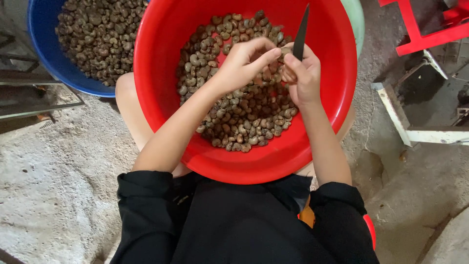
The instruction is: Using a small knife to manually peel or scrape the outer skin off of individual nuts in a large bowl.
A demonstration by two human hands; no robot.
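Note:
A big red basin (161, 98) rests on my lap, holding a heap of brown cashew nuts in their shells (244, 117). Above the heap, my right hand (303, 73) grips a small knife (301, 34) with its dark blade pointing up and away. My left hand (242, 63) pinches a single nut (285, 51) right beside the blade, fingertips touching the right hand. Both forearms reach in from black sleeves at the bottom.
A blue basin (44, 44) full of similar nuts stands at the upper left. A pale green rim (358, 19) peeks out behind the red basin. Red metal frame parts (425, 29) and a white bar (395, 112) lie at right on rough concrete floor.

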